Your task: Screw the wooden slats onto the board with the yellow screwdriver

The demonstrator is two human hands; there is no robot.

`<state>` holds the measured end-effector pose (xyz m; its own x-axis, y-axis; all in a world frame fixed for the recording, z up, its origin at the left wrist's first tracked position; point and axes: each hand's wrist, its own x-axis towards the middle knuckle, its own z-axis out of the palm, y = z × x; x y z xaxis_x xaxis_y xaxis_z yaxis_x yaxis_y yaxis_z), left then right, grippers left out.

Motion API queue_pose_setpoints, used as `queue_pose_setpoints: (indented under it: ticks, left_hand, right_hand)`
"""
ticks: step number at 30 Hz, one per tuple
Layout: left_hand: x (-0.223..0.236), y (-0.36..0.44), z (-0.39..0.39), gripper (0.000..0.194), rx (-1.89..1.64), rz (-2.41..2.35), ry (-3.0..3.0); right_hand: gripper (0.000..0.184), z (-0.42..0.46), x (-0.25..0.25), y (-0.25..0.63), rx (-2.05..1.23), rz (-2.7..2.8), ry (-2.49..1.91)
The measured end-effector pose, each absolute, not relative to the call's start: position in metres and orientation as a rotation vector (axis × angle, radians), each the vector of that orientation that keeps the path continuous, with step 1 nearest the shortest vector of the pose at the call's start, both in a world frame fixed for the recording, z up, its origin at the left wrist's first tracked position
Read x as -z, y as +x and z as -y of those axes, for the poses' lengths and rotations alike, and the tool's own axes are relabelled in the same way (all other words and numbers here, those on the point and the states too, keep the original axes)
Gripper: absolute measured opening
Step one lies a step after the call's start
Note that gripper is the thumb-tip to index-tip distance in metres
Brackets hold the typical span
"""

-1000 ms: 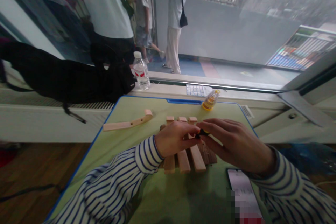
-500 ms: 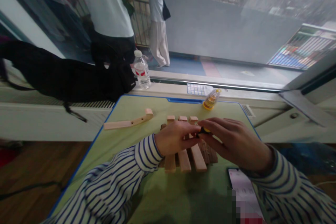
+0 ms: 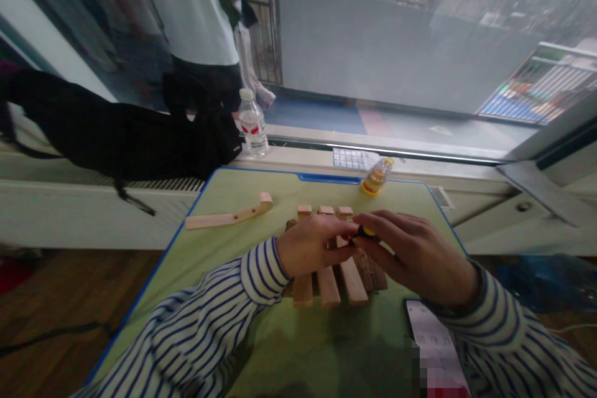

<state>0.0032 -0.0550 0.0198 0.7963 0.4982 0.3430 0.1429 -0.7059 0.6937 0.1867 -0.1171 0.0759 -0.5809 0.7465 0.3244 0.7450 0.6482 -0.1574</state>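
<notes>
1. Wooden slats (image 3: 329,286) lie on the green table (image 3: 233,193), below both hands; a dipping wrist could knock them askew.
2. Right hand (image 3: 420,255): fingers together, thumb opposed, pinching the black-and-yellow piece (image 3: 367,232).
3. Left hand (image 3: 310,245): thumb and forefinger pinch its dark end; uneven pressure could make it slip.

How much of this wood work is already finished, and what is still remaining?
Three pale wooden strips already lie side by side over darker wood; I cannot tell if they are fixed. In work: the right hand holds a small black-and-yellow object, the left hand close against it. Probably left: a separate pale piece lies apart on the table.
</notes>
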Motion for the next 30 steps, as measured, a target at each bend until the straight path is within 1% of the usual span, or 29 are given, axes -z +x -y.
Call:
queue_pose_setpoints:
  ticks: [4,9,13,15,21,24,30]
  left_hand:
    - [-0.02,0.0029,0.0548,0.023,-0.697,-0.503,2.25]
    - [-0.0204,0.0025,0.0557,0.018,-0.679,-0.555,2.24]
    - [-0.0215,0.0021,0.0551,0.021,-0.651,-0.547,2.272]
    - [-0.0215,0.0018,0.0546,0.019,-0.644,-0.54,2.283]
    - [-0.0204,0.0018,0.0549,0.018,-0.643,-0.509,2.276]
    - [-0.0206,0.002,0.055,0.02,-0.624,-0.49,2.287]
    - [-0.0199,0.0024,0.0536,0.017,-0.623,-0.461,2.314]
  right_hand:
    - [0.029,0.1173,-0.0783,0.1855,-0.011,2.523,-1.203]
    - [0.029,0.1178,-0.0807,0.1849,-0.021,2.544,-1.22]
    - [0.04,0.1194,-0.0825,0.1854,-0.018,2.55,-1.208]
    - [0.042,0.1198,-0.0832,0.186,0.008,2.547,-1.186]
    - [0.029,0.1187,-0.0833,0.1876,0.036,2.553,-1.142]
    - [0.028,0.1179,-0.0819,0.1883,0.029,2.545,-1.167]
    - [0.029,0.1165,-0.0786,0.1886,0.044,2.526,-1.169]
